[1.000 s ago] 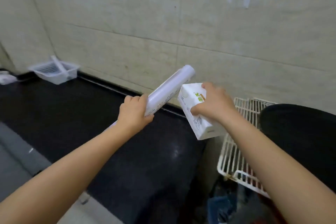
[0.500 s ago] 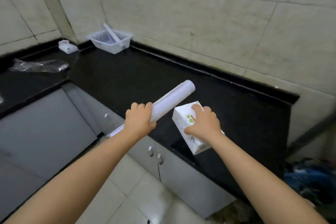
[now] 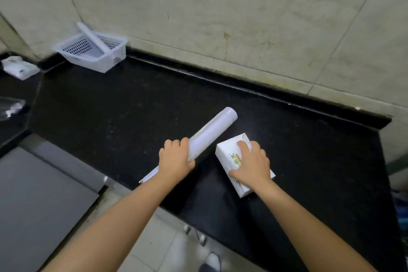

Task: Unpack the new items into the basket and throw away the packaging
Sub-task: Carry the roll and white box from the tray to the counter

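Observation:
My left hand grips a long white roll near its lower end, with the roll slanting up to the right over the black counter. My right hand is shut on a white tissue pack with green print, low over the counter's front part; I cannot tell if it touches. A white perforated basket stands at the far left against the wall, with another white roll leaning in it.
A small white pack lies on the counter left of the basket. Crumpled clear plastic lies at the left edge. Grey cabinet fronts and the tiled floor are below the counter edge. A tiled wall backs the counter.
The view has swung down and left from a wire rack and black bin to the counter. Both hands have carried the roll and the tissue pack lower, over the counter.

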{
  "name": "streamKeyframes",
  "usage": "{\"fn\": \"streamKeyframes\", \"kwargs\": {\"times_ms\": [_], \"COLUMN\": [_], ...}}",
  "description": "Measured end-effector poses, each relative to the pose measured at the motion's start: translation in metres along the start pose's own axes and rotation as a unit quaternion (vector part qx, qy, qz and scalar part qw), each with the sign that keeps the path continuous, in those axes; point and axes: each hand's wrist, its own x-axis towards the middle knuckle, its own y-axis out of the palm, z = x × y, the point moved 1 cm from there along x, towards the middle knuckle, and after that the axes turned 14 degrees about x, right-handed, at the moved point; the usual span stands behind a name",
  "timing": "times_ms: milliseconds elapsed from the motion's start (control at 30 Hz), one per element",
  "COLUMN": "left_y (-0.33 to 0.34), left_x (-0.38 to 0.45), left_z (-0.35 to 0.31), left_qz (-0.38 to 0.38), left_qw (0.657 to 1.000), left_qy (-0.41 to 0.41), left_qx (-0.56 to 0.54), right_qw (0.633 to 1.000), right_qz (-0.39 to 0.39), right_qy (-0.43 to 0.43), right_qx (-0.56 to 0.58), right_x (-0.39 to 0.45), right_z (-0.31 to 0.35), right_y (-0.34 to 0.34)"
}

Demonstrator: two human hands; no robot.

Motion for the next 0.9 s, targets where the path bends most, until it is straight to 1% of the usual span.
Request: {"fn": "streamKeyframes", "kwargs": {"times_ms": [167,233,367,567,667,767,833,900], "left_y": [0.006,0.009,0.011,0.016,0.015,0.016,0.019,0.023], "left_x": [0.054,0.082,0.141,0.207,0.230,0.242,0.244,0.245], "left_z": [0.007,0.007,0.003,-0.004,-0.009,-0.014,-0.017,-0.019], "left_qz": [0.037,0.049,0.068,0.088,0.095,0.118,0.137,0.148], "left_qw": [0.999,0.998,0.994,0.987,0.986,0.985,0.981,0.978], "left_qy": [0.022,0.038,0.082,0.135,0.130,0.096,0.081,0.078], "left_qx": [-0.006,-0.003,0.001,0.001,-0.032,-0.083,-0.114,-0.124], "right_qw": [0.998,0.997,0.991,0.973,0.958,0.940,0.932,0.931], "right_qz": [-0.018,-0.032,-0.052,-0.118,-0.163,-0.197,-0.206,-0.197], "right_qy": [0.051,0.065,0.126,0.199,0.233,0.276,0.293,0.305], "right_qx": [0.009,0.004,0.012,0.023,0.030,0.047,0.051,0.045], "right_x": [0.044,0.061,0.098,0.145,0.168,0.189,0.198,0.203], "right_z": [0.005,0.006,0.012,0.030,0.038,0.042,0.043,0.043], "right_y": [0.007,0.010,0.015,0.012,0.007,0.006,0.009,0.017]}}
